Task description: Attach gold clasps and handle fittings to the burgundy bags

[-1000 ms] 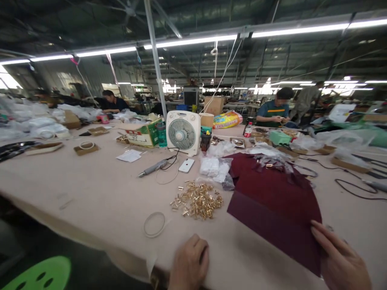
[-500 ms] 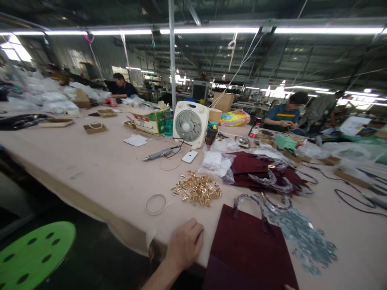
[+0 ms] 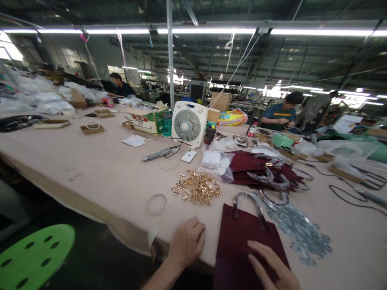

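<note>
While right hand (image 3: pixel 272 268) lies flat, fingers released, on bag (image 3: pixel 242 237) overhanging near edge of table (image 3: pixel 105 177), left hand (image 3: pixel 187 241) rests half-curled, empty; bag may slip off.

Bottom edge chops off my right hand (image 3: pixel 272 270) at the wrist, plus the near end of the burgundy bag (image 3: pixel 238 237) under its fingers. On my left hand (image 3: pixel 187 241) the fingers curl under, can't tell if they grip anything. Just beyond them, the gold bits (image 3: pixel 198 192) are too tiny to identify.

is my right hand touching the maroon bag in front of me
Touching. The head view shows the right hand lying flat on the maroon bag, fingers spread on its front.
</note>
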Demonstrator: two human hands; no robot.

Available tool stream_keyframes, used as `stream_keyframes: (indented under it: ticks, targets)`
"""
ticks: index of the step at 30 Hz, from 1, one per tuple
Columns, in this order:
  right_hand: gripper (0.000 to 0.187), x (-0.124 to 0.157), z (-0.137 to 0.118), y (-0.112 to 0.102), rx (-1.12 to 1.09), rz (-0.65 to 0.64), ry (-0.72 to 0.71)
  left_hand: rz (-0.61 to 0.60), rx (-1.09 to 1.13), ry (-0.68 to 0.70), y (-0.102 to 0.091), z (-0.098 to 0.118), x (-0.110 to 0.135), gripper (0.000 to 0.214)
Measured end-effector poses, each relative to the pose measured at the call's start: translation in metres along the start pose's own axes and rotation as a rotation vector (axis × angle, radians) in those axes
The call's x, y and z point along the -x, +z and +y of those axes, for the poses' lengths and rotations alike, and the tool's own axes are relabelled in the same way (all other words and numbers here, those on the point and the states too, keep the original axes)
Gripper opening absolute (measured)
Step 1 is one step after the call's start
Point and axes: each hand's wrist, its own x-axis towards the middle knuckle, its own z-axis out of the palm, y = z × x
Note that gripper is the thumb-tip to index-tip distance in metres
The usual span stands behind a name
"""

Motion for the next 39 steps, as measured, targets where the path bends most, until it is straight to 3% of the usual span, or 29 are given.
stream_keyframes:
  ticks: [4,8,12,17,23,28,31,35,39]
  targets:
    - [0.03,-0.05,-0.034,0.043,-0.208,-0.198,0.059,-0.006,-0.025,0.028,-0.001,0.0,0.0,0.016]
    - [0.027,-0.088,-0.031,0.08,-0.286,-0.233,0.081,-0.008,-0.024,0.054,-0.001,-0.001,0.001,0.017]
    - [0.039,-0.118,-0.012,0.112,-0.134,-0.178,-0.014,0.007,-0.028,0.059,0.002,-0.003,0.002,0.015]
    - [0.051,-0.136,0.0,0.137,0.148,-0.223,-0.079,0.02,-0.029,0.044,0.007,-0.005,0.002,0.014]
    - [0.022,-0.132,0.004,0.143,0.194,-0.159,-0.111,0.049,-0.03,0.051,0.009,-0.005,0.003,0.015]
    - [0.033,-0.13,-0.007,0.141,0.266,-0.15,-0.079,0.09,-0.027,0.101,0.012,-0.008,0.002,0.017]
    - [0.029,-0.128,-0.011,0.143,0.279,-0.101,-0.063,0.09,-0.031,0.134,0.013,-0.01,-0.001,0.018]
    - [0.014,-0.126,-0.01,0.141,0.155,-0.065,-0.048,0.059,-0.03,0.122,0.011,-0.008,-0.003,0.019]
    - [0.007,-0.127,-0.003,0.136,-0.159,0.001,0.028,0.06,-0.015,0.098,0.008,-0.005,-0.002,0.019]
